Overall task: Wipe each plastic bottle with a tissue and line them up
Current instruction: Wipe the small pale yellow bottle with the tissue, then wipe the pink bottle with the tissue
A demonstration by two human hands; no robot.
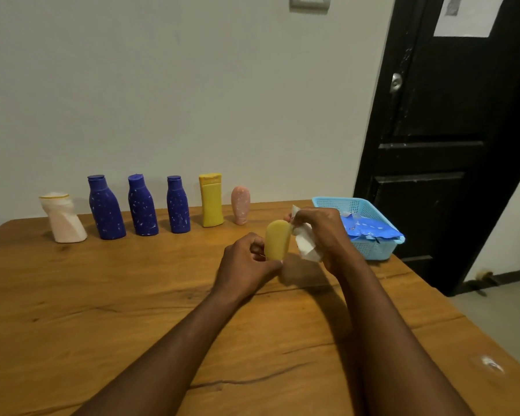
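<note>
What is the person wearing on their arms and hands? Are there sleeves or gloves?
Nothing that I can see! The left hand and the right hand have no gloves. The left forearm and the right forearm are bare all the way to the bottom edge of the picture, so no sleeves show. No watch or bracelet shows on either wrist.

At centre frame, the left hand [246,262] pinches a small yellow plastic bottle [278,240]; the right hand [324,229] clutches a crumpled white tissue [306,249].
</note>
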